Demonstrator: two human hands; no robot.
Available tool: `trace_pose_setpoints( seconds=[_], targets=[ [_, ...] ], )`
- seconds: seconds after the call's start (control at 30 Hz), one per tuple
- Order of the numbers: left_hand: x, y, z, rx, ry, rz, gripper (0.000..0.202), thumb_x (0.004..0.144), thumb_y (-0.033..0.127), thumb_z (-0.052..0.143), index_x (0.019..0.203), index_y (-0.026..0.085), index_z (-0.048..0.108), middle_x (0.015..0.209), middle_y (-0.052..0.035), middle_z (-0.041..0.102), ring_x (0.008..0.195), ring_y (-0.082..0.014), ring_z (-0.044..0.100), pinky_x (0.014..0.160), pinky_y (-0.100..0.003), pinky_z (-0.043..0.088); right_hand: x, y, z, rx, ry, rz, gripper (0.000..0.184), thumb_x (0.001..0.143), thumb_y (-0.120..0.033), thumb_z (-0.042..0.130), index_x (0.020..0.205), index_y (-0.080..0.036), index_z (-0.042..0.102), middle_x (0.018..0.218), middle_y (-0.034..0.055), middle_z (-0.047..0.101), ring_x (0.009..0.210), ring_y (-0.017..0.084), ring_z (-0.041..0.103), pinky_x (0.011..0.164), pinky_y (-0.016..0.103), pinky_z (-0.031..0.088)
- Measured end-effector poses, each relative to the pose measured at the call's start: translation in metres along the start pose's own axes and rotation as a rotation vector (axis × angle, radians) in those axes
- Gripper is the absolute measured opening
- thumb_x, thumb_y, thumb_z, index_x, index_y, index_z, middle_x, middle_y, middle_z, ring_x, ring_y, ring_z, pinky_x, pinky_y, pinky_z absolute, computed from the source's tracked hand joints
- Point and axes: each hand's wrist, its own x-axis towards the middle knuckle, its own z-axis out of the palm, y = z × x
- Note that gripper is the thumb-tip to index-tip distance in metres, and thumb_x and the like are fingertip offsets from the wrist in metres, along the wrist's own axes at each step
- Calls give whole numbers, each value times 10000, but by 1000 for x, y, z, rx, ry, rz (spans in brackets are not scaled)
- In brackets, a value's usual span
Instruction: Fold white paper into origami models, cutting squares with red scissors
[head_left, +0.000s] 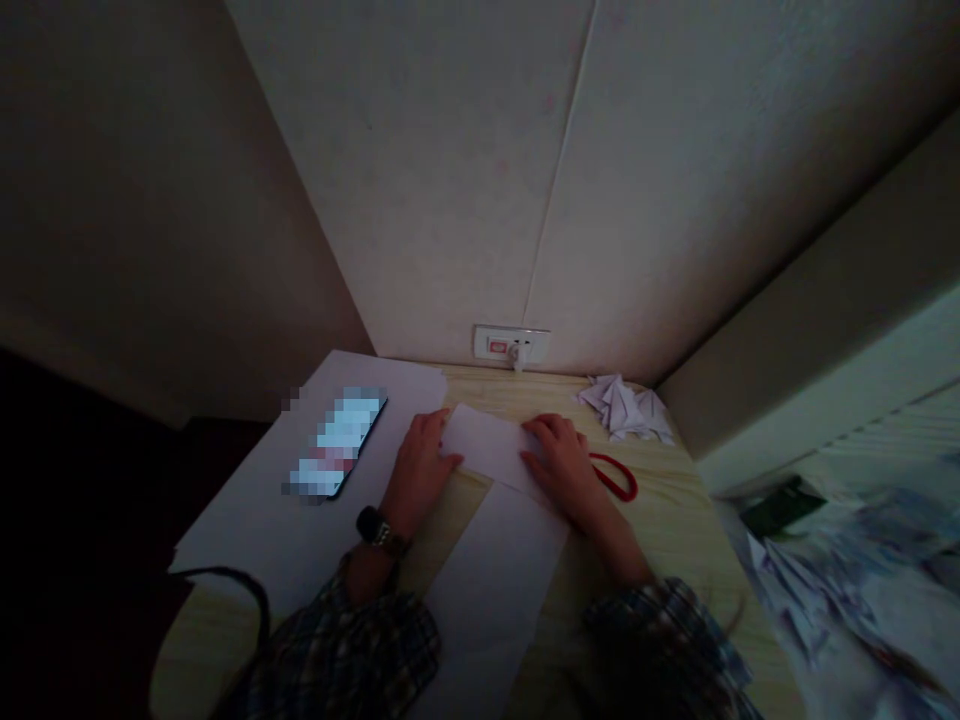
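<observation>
A small folded white paper [491,442] lies on the wooden desk [675,520] between my two hands. My left hand [421,468], with a watch on its wrist, presses the paper's left edge with curled fingers. Over on the paper's right side my right hand [564,462] rests with its fingers bent down on it. A long white sheet [495,590] lies under and in front of the folded piece, reaching toward me.
A lit phone [341,442] lies on a large white sheet [285,500] at the left. Folded paper shapes [624,405] sit at the back right, a red loop [616,476] beside my right hand. A wall socket [511,345] with a plug is behind. More paper shapes [795,590] are at the right.
</observation>
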Motion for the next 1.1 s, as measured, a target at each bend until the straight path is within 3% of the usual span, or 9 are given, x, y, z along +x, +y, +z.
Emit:
trace_pose_setpoints(
  seconds=[0.13,0.23,0.57,0.7,0.83,1.1],
  targets=[
    [-3,1,4,17,42,-23,542,722,46,696,1234,136,542,1191,-120,530,1090,-266,533,974,-409,454,2,4,6,2,-26,-11,282,858,-145,549,1127,-172,632,1161,153,618,1077,298,550,880,433,461],
    [-5,3,6,28,52,-18,486,750,49,676,1214,134,562,1195,-125,541,1141,-279,505,1031,-420,403,5,8,7,5,-29,-3,275,862,-130,533,1112,-165,643,1131,153,616,1066,296,550,878,432,458],
    [2,3,5,-119,46,-93,410,698,44,680,1090,153,627,903,-61,672,869,-235,630,850,-385,493,7,6,6,-8,-41,-17,322,882,-115,486,1139,-185,666,1065,137,628,1019,278,562,861,423,463],
    [5,3,0,-244,65,-95,227,692,83,667,895,183,678,851,-36,700,785,-214,646,783,-352,510,4,6,3,-11,-54,-26,360,885,-119,486,1191,-209,654,1081,133,629,1033,282,564,867,427,453],
    [9,2,-8,-381,170,-97,90,695,162,652,784,178,663,816,-29,674,763,-203,630,757,-332,514,2,12,0,-8,-39,11,349,896,-146,484,1205,-189,640,1107,141,623,1042,285,559,875,429,448],
    [10,9,-19,-768,388,-146,204,703,308,699,835,164,642,802,-12,660,731,-164,621,707,-282,512,1,17,-5,20,4,103,358,884,-82,409,1118,-155,670,1110,175,628,1068,323,543,890,470,420]
  ],
)
